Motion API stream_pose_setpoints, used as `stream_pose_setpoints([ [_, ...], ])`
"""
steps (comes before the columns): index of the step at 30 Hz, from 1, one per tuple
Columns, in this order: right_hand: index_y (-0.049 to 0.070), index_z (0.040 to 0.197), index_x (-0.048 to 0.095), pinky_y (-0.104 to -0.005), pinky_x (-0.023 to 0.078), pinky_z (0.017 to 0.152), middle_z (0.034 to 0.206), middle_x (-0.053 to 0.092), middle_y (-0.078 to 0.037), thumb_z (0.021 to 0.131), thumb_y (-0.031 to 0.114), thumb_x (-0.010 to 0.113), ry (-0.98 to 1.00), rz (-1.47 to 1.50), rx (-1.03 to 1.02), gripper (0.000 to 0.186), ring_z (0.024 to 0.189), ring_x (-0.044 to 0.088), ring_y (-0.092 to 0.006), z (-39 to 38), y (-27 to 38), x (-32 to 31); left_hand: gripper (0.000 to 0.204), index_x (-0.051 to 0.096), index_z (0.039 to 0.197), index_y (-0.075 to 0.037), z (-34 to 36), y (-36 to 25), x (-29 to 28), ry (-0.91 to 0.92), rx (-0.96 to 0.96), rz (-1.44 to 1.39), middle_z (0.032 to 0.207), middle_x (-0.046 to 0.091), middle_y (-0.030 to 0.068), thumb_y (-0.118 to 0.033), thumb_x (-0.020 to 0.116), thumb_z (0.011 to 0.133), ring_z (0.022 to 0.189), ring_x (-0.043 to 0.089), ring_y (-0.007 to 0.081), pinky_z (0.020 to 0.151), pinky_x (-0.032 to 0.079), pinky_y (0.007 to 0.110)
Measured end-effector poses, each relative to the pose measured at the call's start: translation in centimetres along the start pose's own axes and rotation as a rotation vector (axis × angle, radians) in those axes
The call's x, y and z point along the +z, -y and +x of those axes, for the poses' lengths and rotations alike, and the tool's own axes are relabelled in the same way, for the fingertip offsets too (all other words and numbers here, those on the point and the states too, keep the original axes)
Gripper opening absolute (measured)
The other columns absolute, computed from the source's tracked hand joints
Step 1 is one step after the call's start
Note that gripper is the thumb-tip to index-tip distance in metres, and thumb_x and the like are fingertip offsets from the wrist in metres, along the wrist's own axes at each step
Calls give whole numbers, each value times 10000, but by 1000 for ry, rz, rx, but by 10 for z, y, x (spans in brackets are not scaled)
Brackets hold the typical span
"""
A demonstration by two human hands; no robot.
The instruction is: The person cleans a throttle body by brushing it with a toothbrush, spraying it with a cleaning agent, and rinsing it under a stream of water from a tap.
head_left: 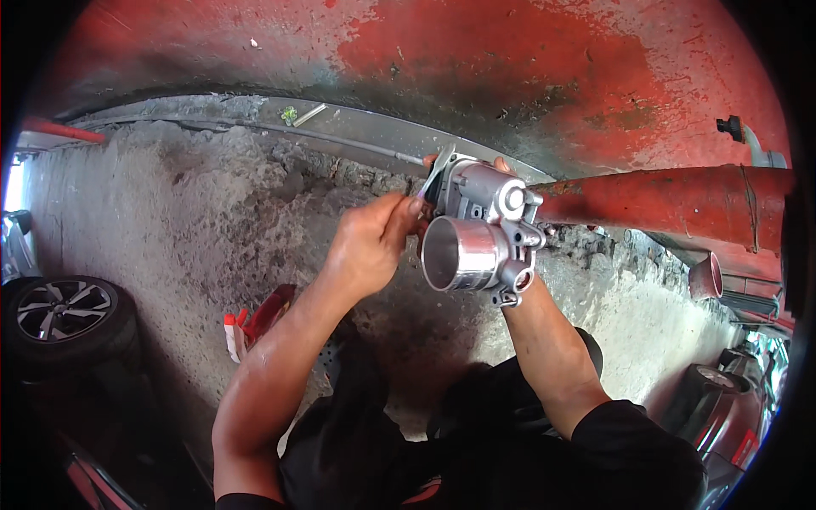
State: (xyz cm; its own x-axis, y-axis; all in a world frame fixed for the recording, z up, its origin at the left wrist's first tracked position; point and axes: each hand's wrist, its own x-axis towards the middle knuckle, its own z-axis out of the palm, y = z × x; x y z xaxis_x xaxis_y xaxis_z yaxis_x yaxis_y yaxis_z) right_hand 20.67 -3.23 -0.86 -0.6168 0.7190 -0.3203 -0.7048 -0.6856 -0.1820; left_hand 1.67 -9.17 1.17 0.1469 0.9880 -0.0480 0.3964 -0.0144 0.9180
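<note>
A silver metal throttle body (pixel 476 229) is held up in front of me, its round open bore facing toward me and to the left. My right hand (pixel 501 164) is wrapped around it from behind. Most of that hand is hidden by the metal, with only a fingertip showing over the top. At the throttle body's left side, my left hand (pixel 374 238) is closed in a pinch. A thin pale edge shows by its fingertips, but I cannot tell whether that is a separate tool or part of the throttle body.
Beyond my hands is a worn red wall (pixel 510 76) with a gutter (pixel 374 136) along its base. A thick red pipe (pixel 663 208) runs out to the right. On the rough concrete stands a red-topped spray bottle (pixel 234 338). A car wheel (pixel 64 310) is at left, another car (pixel 731 399) at right.
</note>
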Motion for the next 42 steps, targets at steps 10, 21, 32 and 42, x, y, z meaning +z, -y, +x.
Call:
stream_pose_setpoints([
  [10, -30, 1306, 523, -408, 595, 738, 950, 683, -185, 896, 595, 512, 63, -248, 146, 747, 827, 694, -293, -2, 12, -5, 124, 614, 901, -59, 41, -12, -58, 188, 62, 700, 828, 635, 143, -182, 627, 899, 815, 633, 330, 710, 496, 459],
  [21, -14, 1261, 563, -402, 575, 817, 1080, 660, -153, 958, 544, 447, 34, -162, 104, 646, 932, 672, -256, -8, 4, -31, 139, 633, 878, -102, 70, -8, -64, 328, 360, 794, 831, 653, 58, -238, 663, 879, 919, 619, 251, 889, 398, 390],
  [32, -1, 1244, 577, -405, 554, 880, 1162, 642, -128, 971, 546, 422, 73, -137, 99, 631, 996, 654, -244, -1, 3, -29, 131, 624, 919, -76, 36, 15, -41, 203, 262, 605, 891, 656, 163, 5, 607, 817, 879, 624, 393, 761, 495, 482],
  [42, -1, 1235, 585, -404, 554, 878, 1148, 649, -125, 957, 549, 436, 60, -121, 85, 634, 979, 657, -243, -6, -4, -31, 47, 591, 900, -46, 3, 19, -13, 11, 104, 542, 745, 656, 182, -93, 586, 898, 705, 647, 401, 616, 512, 484],
])
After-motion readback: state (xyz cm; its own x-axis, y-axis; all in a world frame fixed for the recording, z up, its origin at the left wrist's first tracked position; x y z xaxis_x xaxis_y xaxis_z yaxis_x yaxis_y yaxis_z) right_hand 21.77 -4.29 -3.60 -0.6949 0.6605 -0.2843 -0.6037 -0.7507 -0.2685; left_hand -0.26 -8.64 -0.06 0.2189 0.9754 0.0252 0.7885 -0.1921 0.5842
